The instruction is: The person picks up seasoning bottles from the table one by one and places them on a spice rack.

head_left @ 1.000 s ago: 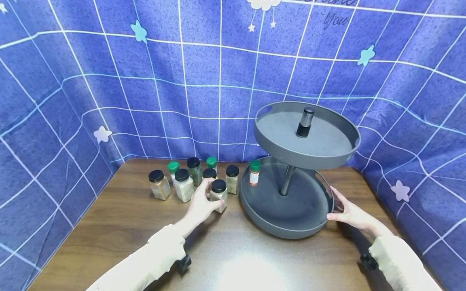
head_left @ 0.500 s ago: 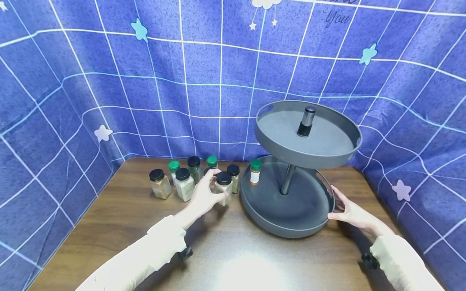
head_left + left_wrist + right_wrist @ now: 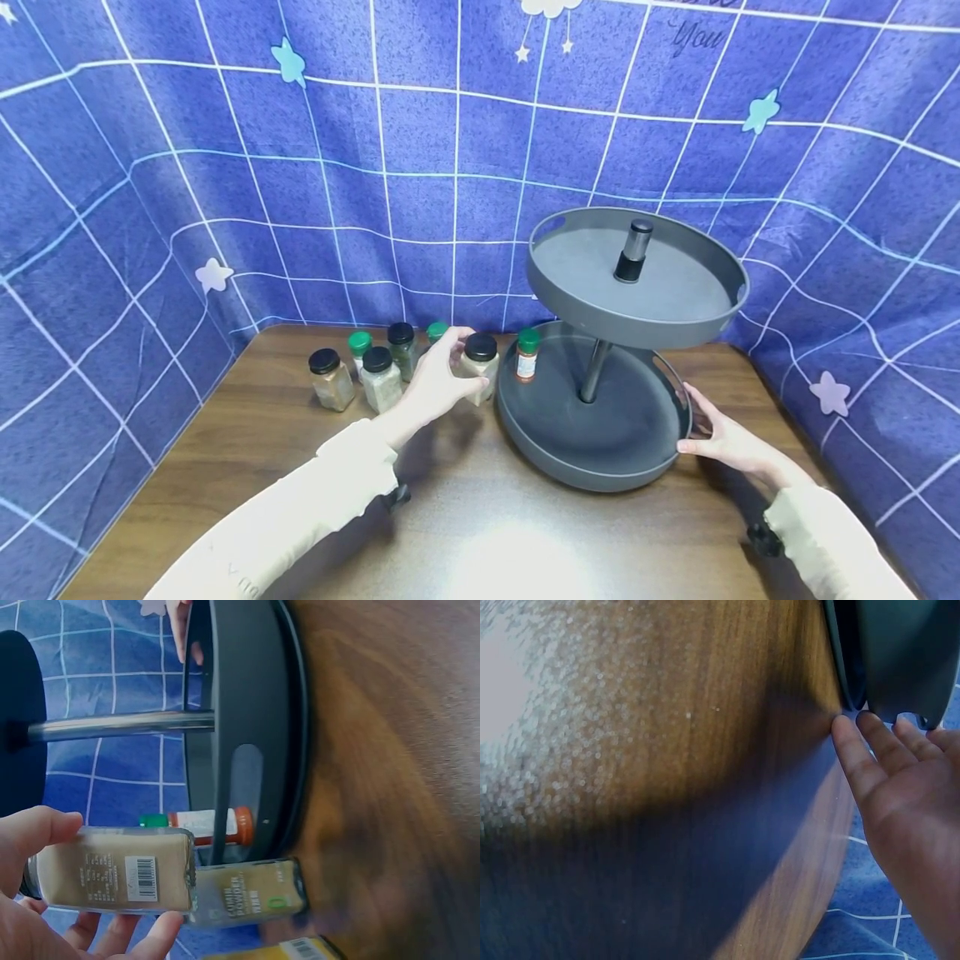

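My left hand [image 3: 437,379] holds a square glass spice jar [image 3: 112,870] of beige powder with a black lid, thumb on one side and fingers on the other. The jar is off the table, just left of the grey two-tier round tray [image 3: 592,482]. Its lower tier bears a small green-capped bottle [image 3: 527,365] with red contents near the left rim. My right hand [image 3: 727,442] touches the right rim of that tier beside its handle cutout, with fairly straight fingers [image 3: 855,754]. Past the held jar stands a cumin powder jar [image 3: 247,892], mostly hidden in the head view.
Several spice jars stand at the back left, among them a black-lidded jar of tan contents [image 3: 331,382] and a pale one [image 3: 382,383]. A yellow-labelled container [image 3: 281,951] shows below the held jar. A blue curtain [image 3: 337,208] surrounds the wooden table [image 3: 247,458].
My left hand has moved right and slightly away from me with the spice jar, raising it and bringing it close to the tray's left rim. My right hand stays at the rim.
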{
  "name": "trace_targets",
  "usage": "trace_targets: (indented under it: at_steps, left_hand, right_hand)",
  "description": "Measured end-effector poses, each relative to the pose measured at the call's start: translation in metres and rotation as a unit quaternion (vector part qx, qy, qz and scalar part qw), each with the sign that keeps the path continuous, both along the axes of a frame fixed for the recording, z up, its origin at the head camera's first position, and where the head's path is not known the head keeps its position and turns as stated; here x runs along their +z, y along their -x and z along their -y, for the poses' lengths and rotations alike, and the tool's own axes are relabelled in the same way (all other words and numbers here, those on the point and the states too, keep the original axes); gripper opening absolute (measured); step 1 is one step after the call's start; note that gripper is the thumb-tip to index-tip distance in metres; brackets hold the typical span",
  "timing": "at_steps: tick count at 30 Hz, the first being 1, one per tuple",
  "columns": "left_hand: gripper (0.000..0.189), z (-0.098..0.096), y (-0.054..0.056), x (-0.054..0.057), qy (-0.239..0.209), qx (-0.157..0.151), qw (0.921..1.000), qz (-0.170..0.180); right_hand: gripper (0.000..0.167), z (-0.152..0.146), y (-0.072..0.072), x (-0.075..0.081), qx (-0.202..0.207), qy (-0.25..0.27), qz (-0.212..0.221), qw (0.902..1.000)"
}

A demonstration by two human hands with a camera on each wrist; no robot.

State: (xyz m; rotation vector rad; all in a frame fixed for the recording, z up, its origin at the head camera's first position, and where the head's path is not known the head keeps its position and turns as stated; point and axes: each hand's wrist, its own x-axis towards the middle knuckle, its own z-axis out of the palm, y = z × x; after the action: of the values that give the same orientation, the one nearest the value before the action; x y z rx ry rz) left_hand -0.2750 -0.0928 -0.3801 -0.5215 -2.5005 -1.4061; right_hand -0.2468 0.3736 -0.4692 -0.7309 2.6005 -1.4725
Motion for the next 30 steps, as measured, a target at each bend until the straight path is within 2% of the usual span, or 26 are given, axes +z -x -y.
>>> trace_targets:
  at_steps: [8, 23, 30]
  left_hand:
    - [0.065, -0.010, 0.005, 0.006, -0.004, -0.002, 1.0000, 0.005]
    - [0.065, -0.035, 0.017, 0.002, -0.069, -0.022, 0.9970, 0.028]
    - [0.065, -0.049, 0.021, -0.003, -0.060, -0.017, 0.9979, 0.021]
  right_hand:
    - [0.094, 0.001, -0.001, 0.002, -0.004, -0.004, 0.007, 1.0000]
    - [0.093, 0.002, 0.000, 0.000, 0.005, 0.005, 0.003, 1.0000]
    - [0.093, 0.002, -0.002, 0.002, -0.002, -0.001, 0.003, 1.0000]
